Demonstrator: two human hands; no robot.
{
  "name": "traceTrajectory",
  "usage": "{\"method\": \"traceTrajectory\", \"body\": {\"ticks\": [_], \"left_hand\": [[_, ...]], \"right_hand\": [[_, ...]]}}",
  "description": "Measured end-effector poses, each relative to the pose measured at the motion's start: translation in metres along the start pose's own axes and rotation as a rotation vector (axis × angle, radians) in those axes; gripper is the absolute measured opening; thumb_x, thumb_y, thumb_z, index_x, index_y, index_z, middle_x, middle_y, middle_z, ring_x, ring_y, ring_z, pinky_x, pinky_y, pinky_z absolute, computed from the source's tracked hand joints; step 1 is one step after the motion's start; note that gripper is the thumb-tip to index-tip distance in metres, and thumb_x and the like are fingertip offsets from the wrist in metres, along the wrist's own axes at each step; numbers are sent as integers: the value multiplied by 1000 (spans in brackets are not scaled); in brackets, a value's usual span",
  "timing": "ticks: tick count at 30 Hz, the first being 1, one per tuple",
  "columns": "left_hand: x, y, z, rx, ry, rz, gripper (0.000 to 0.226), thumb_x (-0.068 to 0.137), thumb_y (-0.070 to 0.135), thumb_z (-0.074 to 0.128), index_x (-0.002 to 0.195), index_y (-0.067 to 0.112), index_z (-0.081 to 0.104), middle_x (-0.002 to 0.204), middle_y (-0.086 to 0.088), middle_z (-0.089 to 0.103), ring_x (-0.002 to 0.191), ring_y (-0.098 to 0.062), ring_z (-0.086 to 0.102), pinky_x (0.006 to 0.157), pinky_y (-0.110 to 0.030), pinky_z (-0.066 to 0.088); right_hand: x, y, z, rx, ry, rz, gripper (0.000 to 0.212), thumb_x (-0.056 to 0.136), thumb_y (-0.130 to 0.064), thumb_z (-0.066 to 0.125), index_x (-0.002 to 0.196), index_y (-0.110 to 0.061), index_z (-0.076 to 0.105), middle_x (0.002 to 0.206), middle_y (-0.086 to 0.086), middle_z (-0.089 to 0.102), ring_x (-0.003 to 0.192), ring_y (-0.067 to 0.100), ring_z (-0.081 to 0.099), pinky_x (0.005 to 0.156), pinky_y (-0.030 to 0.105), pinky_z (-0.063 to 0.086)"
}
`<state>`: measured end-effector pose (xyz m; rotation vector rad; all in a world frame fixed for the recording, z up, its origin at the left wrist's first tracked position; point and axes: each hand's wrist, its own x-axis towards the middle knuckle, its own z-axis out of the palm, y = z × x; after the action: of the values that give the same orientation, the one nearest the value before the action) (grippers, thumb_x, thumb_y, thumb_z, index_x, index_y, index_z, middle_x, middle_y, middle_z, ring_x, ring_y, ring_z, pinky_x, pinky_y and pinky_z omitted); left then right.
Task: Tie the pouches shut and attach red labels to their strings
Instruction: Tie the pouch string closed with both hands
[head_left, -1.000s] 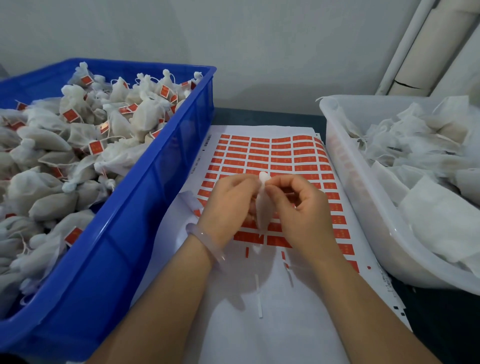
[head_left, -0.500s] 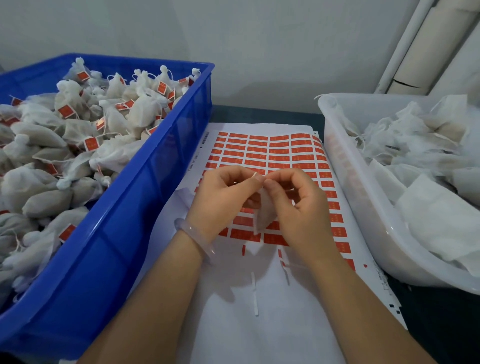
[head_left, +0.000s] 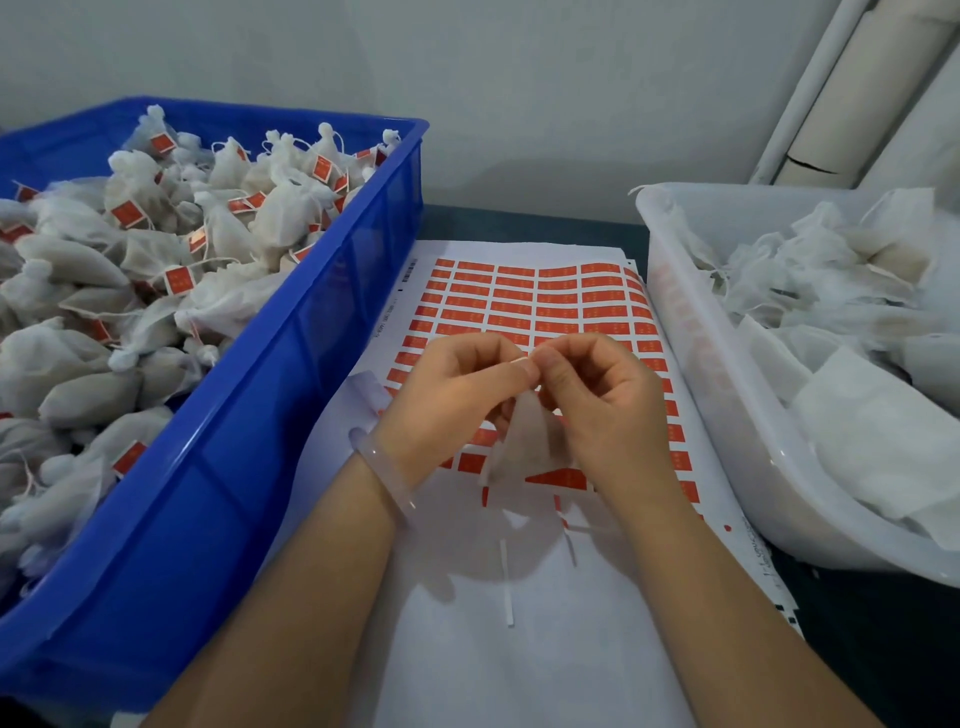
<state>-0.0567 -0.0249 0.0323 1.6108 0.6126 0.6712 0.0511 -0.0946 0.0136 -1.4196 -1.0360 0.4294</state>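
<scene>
Hanging straight down from the grip, pouch (long axis upright), top pinched by left hand and right hand, equally near.

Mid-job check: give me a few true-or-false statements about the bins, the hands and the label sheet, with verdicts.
1. The blue bin sits left of the label sheet, the white bin right. True.
2. The left hand and the right hand both hold a pouch above the sheet. True.
3. The white bin holds labelled pouches. False: its pouches show no label; the labelled pouches fill the blue bin.
4. The left wrist is bare. False: it wears a pale bangle.
5. The sheet's near end is full of labels. False: it is bare white there.
</scene>
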Motion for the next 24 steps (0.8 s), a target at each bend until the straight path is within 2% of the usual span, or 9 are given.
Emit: {"method": "traceTrajectory", "body": {"ticks": [2,3,7,10,14,16,18,20,24], "left_hand": [[-1,1,1,-60,-36,-11,18,92,8,50,78,7,62,89,-27,62,83,-35,62,78,-37,56],[-1,2,2,-80,-43,-22,19,92,7,50,77,8,61,91,-27,60,86,-36,61,80,-38,54],[-3,0,5,-147,-7,-74,18,93,12,49,79,15,60,89,-6,62,93,-29,61,87,-35,52],[-3,-1,6,-148,1,-87,15,92,17,50,82,17,61,91,-3,64,98,-29,62,93,-38,50],[-4,-1,3,-132,-50,-9,44,94,14,48,57,32,64,69,10,60,74,-6,59,77,-23,52],[-4,1,2,-152,-48,22,49,93,12,45,51,32,62,61,13,57,64,0,57,64,-14,50],[-4,1,1,-191,-26,28,45,91,15,46,50,29,61,58,13,56,57,0,55,57,-12,48],[-4,0,1,-226,-24,45,39,89,17,47,54,26,61,58,11,56,53,-1,54,52,-12,46],[-3,0,-1,-205,-14,95,32,96,11,39,69,16,56,57,11,56,55,-1,54,53,-12,46]], "right_hand": [[0,-1,0,35,0,31,25,67,-56,51,77,-33,58,74,-28,64,76,-5,62,57,5,46],[1,-1,1,56,-2,45,28,66,-57,51,76,-32,59,73,-26,64,75,-3,62,56,5,47],[0,-2,1,114,1,93,34,60,-60,51,75,-31,60,68,-25,65,71,-4,63,55,5,46],[0,-3,2,131,11,114,33,61,-59,51,75,-30,60,69,-24,66,71,-3,65,54,6,46],[-1,-3,4,159,67,178,43,60,-66,47,77,-29,61,70,-18,67,69,2,66,54,9,49],[1,-1,3,214,86,244,48,67,-69,45,77,-25,61,70,-11,67,69,9,66,63,19,54],[1,1,-1,300,40,300,46,79,-62,53,75,-18,62,74,-4,67,75,14,66,75,31,56],[0,1,-2,376,-61,323,34,77,-50,56,75,-18,68,82,0,69,84,19,67,81,38,55],[-4,-6,-1,384,-206,236,25,65,-55,69,76,-33,74,90,-7,71,95,17,65,86,32,52]]}}
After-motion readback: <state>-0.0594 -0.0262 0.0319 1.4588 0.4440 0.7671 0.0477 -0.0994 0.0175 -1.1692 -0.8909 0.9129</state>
